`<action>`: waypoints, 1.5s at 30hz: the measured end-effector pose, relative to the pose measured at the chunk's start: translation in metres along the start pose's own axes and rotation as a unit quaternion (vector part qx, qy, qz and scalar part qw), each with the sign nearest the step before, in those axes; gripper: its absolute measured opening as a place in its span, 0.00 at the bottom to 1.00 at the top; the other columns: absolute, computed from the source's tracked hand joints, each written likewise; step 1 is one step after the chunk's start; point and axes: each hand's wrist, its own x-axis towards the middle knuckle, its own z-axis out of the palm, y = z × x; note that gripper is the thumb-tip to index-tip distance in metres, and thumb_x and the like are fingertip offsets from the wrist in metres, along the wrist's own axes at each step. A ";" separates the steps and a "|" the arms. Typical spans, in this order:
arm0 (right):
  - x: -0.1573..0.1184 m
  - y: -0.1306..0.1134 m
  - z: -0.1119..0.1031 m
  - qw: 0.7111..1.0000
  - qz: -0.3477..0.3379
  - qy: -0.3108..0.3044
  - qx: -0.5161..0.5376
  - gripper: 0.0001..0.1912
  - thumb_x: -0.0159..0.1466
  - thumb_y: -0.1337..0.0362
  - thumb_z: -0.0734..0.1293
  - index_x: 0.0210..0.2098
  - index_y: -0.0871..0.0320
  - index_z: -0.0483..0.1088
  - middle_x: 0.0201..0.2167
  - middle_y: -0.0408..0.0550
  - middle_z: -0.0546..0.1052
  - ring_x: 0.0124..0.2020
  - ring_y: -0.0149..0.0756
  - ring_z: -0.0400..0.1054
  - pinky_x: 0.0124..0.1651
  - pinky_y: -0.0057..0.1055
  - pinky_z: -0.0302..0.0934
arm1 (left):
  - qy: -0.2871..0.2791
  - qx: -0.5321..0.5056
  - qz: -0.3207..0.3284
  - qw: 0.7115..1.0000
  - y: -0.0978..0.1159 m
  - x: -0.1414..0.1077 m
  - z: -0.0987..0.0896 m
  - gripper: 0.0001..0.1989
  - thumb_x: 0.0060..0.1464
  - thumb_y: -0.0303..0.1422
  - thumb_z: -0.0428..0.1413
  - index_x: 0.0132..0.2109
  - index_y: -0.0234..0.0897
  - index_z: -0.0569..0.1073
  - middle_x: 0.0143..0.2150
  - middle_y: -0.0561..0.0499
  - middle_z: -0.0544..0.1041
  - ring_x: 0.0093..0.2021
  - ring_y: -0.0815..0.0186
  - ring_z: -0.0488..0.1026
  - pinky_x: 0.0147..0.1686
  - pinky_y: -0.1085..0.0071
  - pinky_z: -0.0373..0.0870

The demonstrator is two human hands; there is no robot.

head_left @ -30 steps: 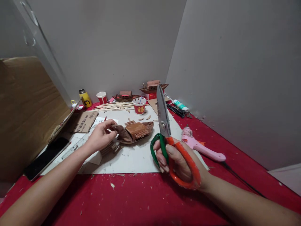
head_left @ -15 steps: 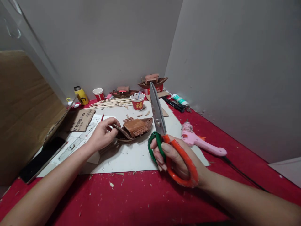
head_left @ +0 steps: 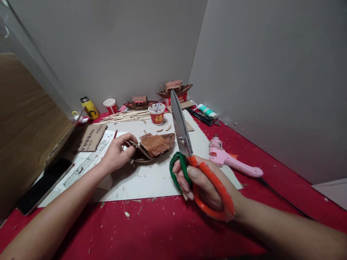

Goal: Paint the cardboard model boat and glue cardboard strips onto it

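My right hand (head_left: 202, 182) is wrapped round the green and orange handles of a large pair of scissors (head_left: 181, 126); the blades are together and point up. To its left, a brown model boat (head_left: 155, 145) lies on a white board (head_left: 151, 180). Fingers of my left hand (head_left: 119, 151) pinch a thin brown strip (head_left: 141, 149) at the boat's left end. The strip leans over the hull, beside the boat's brown roof. Part of the left end of the hull is hidden behind my left hand.
A pink glue gun (head_left: 233, 162) with a black cord lies at the right. Behind stand a red paper cup (head_left: 157, 116), thin sticks (head_left: 124, 117) and two finished-looking boats. A phone (head_left: 45, 186), a printed drawing and cardboard (head_left: 90, 139) are at the left.
The whole view has shifted slightly. The left fingers stay at the boat's end with the strip, and the scissors remain upright in my right hand.
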 end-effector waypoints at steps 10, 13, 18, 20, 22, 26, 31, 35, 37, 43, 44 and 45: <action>-0.002 -0.002 0.000 1.000 0.002 -0.010 -0.005 0.24 0.60 0.41 0.69 0.37 0.56 0.68 0.20 0.36 0.68 0.17 0.24 0.60 0.21 0.22 0.60 | 0.006 0.015 -0.007 1.000 -0.004 0.001 0.003 0.07 0.51 0.23 0.51 0.36 0.37 0.71 0.33 0.54 0.74 0.34 0.68 0.71 0.37 0.71 0.68; -0.001 -0.002 0.000 1.000 0.002 -0.008 -0.008 0.24 0.60 0.41 0.69 0.37 0.55 0.68 0.20 0.36 0.68 0.17 0.25 0.60 0.21 0.22 0.60 | 0.001 0.021 -0.016 1.000 -0.005 0.002 0.003 0.07 0.51 0.23 0.51 0.37 0.38 0.71 0.32 0.55 0.74 0.32 0.68 0.71 0.33 0.72 0.66; -0.001 -0.003 0.000 1.000 0.007 -0.008 -0.018 0.25 0.60 0.40 0.69 0.36 0.56 0.67 0.20 0.36 0.67 0.17 0.25 0.60 0.21 0.22 0.60 | -0.013 0.034 -0.022 0.999 -0.003 0.004 0.003 0.08 0.50 0.23 0.50 0.36 0.37 0.70 0.31 0.54 0.74 0.32 0.67 0.71 0.32 0.72 0.66; -0.001 -0.002 0.000 1.000 0.008 -0.009 -0.018 0.25 0.60 0.40 0.69 0.36 0.56 0.67 0.20 0.36 0.67 0.17 0.25 0.60 0.21 0.22 0.60 | -0.014 0.039 -0.024 0.999 -0.003 0.004 0.003 0.09 0.49 0.22 0.50 0.36 0.37 0.70 0.31 0.54 0.74 0.32 0.67 0.71 0.33 0.71 0.66; -0.001 -0.002 0.000 1.000 0.008 -0.008 -0.015 0.25 0.60 0.40 0.69 0.36 0.56 0.67 0.20 0.36 0.67 0.17 0.25 0.61 0.21 0.22 0.60 | -0.013 0.043 -0.025 0.999 -0.002 0.004 0.003 0.09 0.49 0.22 0.50 0.36 0.38 0.70 0.31 0.54 0.74 0.32 0.67 0.71 0.34 0.71 0.66; -0.001 -0.002 0.000 1.000 0.013 -0.010 -0.015 0.25 0.60 0.40 0.69 0.37 0.56 0.67 0.20 0.36 0.67 0.17 0.25 0.61 0.22 0.22 0.59 | -0.015 0.046 -0.028 0.998 -0.002 0.004 0.004 0.09 0.48 0.22 0.50 0.36 0.38 0.70 0.31 0.54 0.73 0.32 0.67 0.70 0.34 0.71 0.66; -0.002 -0.002 0.000 1.000 0.014 -0.013 -0.022 0.25 0.60 0.40 0.69 0.37 0.56 0.67 0.20 0.36 0.68 0.17 0.25 0.61 0.21 0.22 0.59 | -0.011 0.044 -0.033 0.998 -0.001 0.004 0.004 0.09 0.48 0.22 0.49 0.36 0.37 0.71 0.31 0.55 0.73 0.32 0.67 0.70 0.35 0.71 0.66; -0.003 -0.002 0.001 1.000 0.013 -0.008 -0.024 0.25 0.59 0.39 0.69 0.37 0.56 0.67 0.20 0.36 0.67 0.17 0.25 0.60 0.21 0.22 0.58 | -0.008 0.038 -0.037 0.999 -0.001 0.003 0.005 0.09 0.48 0.22 0.50 0.35 0.38 0.70 0.30 0.55 0.73 0.32 0.67 0.70 0.33 0.72 0.65; -0.003 -0.002 0.000 1.000 0.016 -0.006 -0.025 0.25 0.59 0.39 0.69 0.37 0.55 0.67 0.20 0.36 0.68 0.17 0.26 0.60 0.20 0.23 0.57 | -0.008 0.034 -0.039 0.999 -0.001 0.003 0.005 0.08 0.48 0.22 0.50 0.35 0.38 0.70 0.30 0.55 0.73 0.32 0.67 0.70 0.33 0.72 0.65; -0.003 -0.003 0.001 0.999 0.018 -0.011 -0.026 0.25 0.59 0.39 0.69 0.37 0.55 0.67 0.20 0.37 0.68 0.17 0.26 0.60 0.20 0.24 0.58 | 0.002 0.004 -0.044 0.999 -0.004 0.003 0.004 0.07 0.48 0.23 0.52 0.35 0.38 0.72 0.30 0.55 0.74 0.31 0.68 0.70 0.33 0.72 0.65; -0.003 -0.003 0.001 0.999 0.019 -0.011 -0.024 0.25 0.59 0.39 0.70 0.37 0.55 0.67 0.20 0.36 0.68 0.17 0.26 0.59 0.20 0.23 0.58 | 0.007 -0.004 -0.044 0.999 -0.004 0.002 0.003 0.07 0.48 0.24 0.52 0.34 0.37 0.72 0.30 0.55 0.74 0.31 0.68 0.70 0.32 0.72 0.65; -0.003 -0.004 0.002 1.000 0.019 -0.011 -0.021 0.25 0.59 0.39 0.70 0.37 0.55 0.67 0.20 0.36 0.67 0.17 0.25 0.59 0.21 0.23 0.58 | 0.012 -0.013 -0.045 0.999 -0.005 0.002 0.002 0.07 0.47 0.24 0.53 0.34 0.37 0.72 0.30 0.56 0.74 0.31 0.68 0.70 0.32 0.73 0.65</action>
